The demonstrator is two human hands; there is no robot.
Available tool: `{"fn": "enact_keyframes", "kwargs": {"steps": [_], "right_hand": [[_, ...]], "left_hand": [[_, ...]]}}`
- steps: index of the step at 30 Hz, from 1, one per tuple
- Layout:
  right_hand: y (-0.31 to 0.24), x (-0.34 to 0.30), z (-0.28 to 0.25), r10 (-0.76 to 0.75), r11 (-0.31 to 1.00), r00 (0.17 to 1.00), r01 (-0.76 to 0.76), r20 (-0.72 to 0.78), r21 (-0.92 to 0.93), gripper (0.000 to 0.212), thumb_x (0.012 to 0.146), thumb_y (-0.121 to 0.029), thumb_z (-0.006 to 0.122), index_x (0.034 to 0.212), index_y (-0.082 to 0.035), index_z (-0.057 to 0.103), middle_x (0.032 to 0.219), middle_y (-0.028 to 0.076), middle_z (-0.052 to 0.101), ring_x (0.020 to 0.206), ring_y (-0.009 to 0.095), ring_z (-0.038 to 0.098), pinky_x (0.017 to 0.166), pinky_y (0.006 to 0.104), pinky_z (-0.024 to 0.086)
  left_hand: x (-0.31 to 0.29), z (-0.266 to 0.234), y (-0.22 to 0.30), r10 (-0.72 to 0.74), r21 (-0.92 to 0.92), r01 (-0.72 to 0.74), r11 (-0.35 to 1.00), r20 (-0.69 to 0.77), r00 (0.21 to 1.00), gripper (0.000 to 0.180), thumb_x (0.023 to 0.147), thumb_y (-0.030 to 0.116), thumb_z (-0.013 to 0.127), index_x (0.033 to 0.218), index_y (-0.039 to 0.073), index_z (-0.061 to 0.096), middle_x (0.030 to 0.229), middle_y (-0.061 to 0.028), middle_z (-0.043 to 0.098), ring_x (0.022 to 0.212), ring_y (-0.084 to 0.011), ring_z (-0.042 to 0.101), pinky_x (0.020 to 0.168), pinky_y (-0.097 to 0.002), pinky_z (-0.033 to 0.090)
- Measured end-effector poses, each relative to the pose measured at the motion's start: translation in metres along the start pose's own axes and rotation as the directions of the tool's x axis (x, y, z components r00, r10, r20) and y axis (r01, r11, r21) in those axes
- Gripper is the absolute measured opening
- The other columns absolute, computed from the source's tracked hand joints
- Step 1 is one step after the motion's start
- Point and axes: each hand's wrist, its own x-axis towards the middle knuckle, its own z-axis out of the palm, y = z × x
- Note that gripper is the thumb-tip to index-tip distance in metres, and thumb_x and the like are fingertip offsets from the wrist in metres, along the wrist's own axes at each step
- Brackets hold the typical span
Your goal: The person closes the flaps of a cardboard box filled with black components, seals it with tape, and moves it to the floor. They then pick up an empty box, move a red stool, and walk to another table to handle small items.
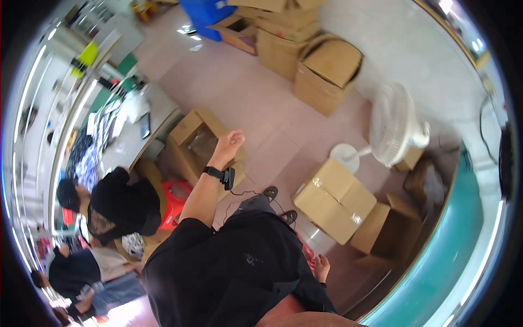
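My left hand (231, 143) is held out in front of me with its fingers curled in, and nothing shows in it. A black band with a small black device (224, 175) sits on that wrist. Behind the hand, on the floor, stands an open cardboard box (192, 128) with clear plastic inside. My right hand (322, 268) hangs low by my right side. Its fingers are small and blurred, so their grip is unclear. Right beside it is something red (308, 255), mostly hidden by my body.
A taped carton (334, 199) and an open carton (389, 231) stand to my right, near a white fan (391, 125). Boxes (327, 71) stack against the far wall. At left, a person in black (122, 201) sits by a cloth-strewn table (155, 111). A thin cable crosses near my feet.
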Motion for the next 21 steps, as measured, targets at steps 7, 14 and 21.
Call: {"fn": "enact_keyframes", "kwargs": {"steps": [7,14,21], "right_hand": [[-0.038,0.051,0.026,-0.032,0.995,0.996,0.04,0.081,-0.093,0.029,0.09,-0.015,0.057,0.111,0.004,0.061,0.079,0.011,0.066,0.065,0.015,0.062,0.054,0.0262,0.05],[-0.076,0.097,0.109,-0.021,0.996,0.984,0.037,0.178,-0.086,0.032,0.087,-0.014,0.056,0.112,0.005,0.061,0.076,0.011,0.066,0.065,0.016,0.064,0.054,0.0276,0.051],[-0.172,0.089,0.257,-0.058,0.952,0.973,0.121,0.225,-0.28,0.033,0.087,-0.012,0.058,0.114,0.006,0.06,0.08,0.014,0.067,0.066,0.018,0.066,0.056,0.0289,0.054]], "left_hand": [[0.028,-0.136,-0.012,0.074,-0.173,-0.159,0.972,-0.416,0.906,0.038,0.089,0.024,0.067,0.117,-0.001,0.062,0.097,-0.007,0.068,0.09,-0.0127,0.063,0.082,-0.0271,0.049],[0.1,-0.322,-0.023,0.148,-0.048,-0.239,0.97,-0.662,0.734,0.033,0.09,0.022,0.066,0.113,-0.001,0.064,0.092,-0.0035,0.068,0.081,-0.0096,0.062,0.074,-0.0241,0.05],[0.179,-0.491,-0.042,-0.035,-0.221,-0.258,0.94,-0.818,0.574,0.033,0.091,0.024,0.065,0.113,-0.001,0.065,0.093,-0.0053,0.07,0.077,-0.0109,0.065,0.066,-0.0224,0.049]]}}
